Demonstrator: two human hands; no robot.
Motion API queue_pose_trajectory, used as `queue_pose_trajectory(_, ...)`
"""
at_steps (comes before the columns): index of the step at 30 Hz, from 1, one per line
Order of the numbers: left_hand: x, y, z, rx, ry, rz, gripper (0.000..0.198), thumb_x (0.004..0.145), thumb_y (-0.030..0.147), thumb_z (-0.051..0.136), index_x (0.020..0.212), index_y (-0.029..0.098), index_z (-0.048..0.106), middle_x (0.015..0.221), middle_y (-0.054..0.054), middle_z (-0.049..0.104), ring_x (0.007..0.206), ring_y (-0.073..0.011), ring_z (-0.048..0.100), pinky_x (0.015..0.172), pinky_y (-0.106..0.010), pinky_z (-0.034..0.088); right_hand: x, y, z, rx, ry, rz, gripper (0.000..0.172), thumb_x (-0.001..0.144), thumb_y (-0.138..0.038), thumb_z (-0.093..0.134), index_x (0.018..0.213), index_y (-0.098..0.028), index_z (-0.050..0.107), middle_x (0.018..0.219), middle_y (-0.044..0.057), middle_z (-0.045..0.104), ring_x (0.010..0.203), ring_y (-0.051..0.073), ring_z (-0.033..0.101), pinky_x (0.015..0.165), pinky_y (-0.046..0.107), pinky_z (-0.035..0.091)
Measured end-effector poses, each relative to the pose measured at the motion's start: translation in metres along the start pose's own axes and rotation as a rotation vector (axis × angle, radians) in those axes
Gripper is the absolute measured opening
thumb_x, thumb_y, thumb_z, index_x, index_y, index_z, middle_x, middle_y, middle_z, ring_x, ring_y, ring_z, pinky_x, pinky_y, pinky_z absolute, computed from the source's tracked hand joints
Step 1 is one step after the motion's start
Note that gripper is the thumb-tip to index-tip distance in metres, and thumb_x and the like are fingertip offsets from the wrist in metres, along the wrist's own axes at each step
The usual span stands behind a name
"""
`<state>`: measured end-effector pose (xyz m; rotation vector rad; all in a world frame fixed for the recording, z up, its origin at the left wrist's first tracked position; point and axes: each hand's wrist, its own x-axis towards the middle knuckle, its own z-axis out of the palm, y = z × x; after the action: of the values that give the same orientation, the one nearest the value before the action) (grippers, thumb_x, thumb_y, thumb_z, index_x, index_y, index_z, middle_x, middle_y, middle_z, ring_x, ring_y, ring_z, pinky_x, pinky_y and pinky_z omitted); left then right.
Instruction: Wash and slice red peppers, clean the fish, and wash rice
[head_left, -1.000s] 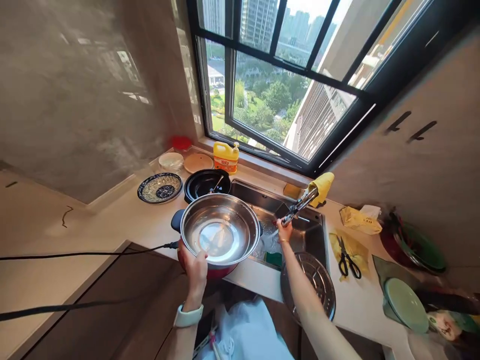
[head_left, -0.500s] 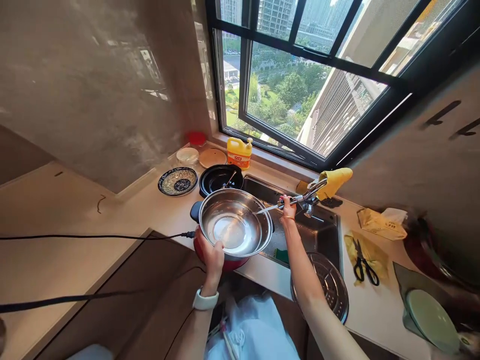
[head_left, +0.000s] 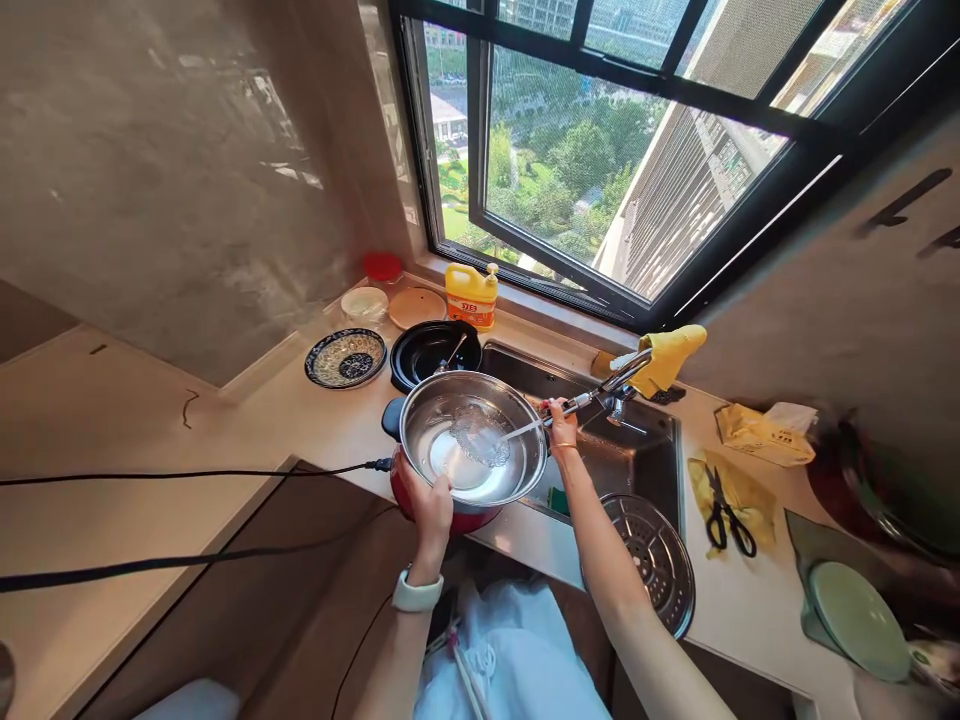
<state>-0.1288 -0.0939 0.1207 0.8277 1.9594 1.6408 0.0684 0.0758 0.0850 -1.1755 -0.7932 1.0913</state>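
Note:
A steel-lined electric pot (head_left: 424, 425) with a red outside and black handles sits by the sink's left edge. My left hand (head_left: 427, 505) is closed on its near left rim, thumb over the edge. My right hand (head_left: 562, 425) grips the faucet spout (head_left: 600, 392), which points left over the pot. From it a stream of water (head_left: 514, 433) falls inside, and the water there ripples and splashes. A yellow cloth (head_left: 671, 358) hangs over the faucet's upper end. Behind the pot stands a black pan (head_left: 405, 365) with a metal utensil in it.
The steel sink (head_left: 637, 480) lies to the right, with a perforated steamer plate (head_left: 652, 560) across its near edge. Scissors (head_left: 724, 510), a tissue pack (head_left: 765, 432) and a green bowl (head_left: 859, 620) are further right. A patterned plate (head_left: 346, 358) and detergent jug (head_left: 471, 295) stand behind. A power cord (head_left: 300, 473) crosses leftward.
My right hand has brought the spout left and closer to the pot. The stream now lands nearer the pot's middle, with a stronger splash. My left hand keeps its hold; the view has shifted slightly.

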Motion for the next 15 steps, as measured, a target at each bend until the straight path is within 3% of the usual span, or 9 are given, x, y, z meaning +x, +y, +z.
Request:
queue_pose_trajectory(8,-0.001,0.006,-0.001,0.012,0.032,-0.005,0.085,0.06,0.005,0.052,0.143,0.016,0.034,0.147,-0.012,0.039,0.144,-0.0291,0.023,0.121,-0.044,0.014,-0.013,0.007,-0.001,-0.023,-0.104,0.119,0.031,0.059,-0.04,0.076,0.072,-0.021,0.055,0.072,-0.001,0.068,0.074,0.017,0.065,0.076,0.03,0.049)
queue_pose_trajectory(15,-0.003,0.001,-0.006,0.028,0.032,-0.028,0.089,0.06,0.005,0.051,0.146,0.018,0.03,0.15,-0.01,0.038,0.144,-0.0275,0.024,0.122,-0.041,0.013,-0.017,0.006,0.001,0.061,-0.061,0.16,0.029,0.06,-0.037,0.077,0.074,-0.022,0.057,0.071,-0.002,0.071,0.072,0.017,0.066,0.075,0.03,0.049)
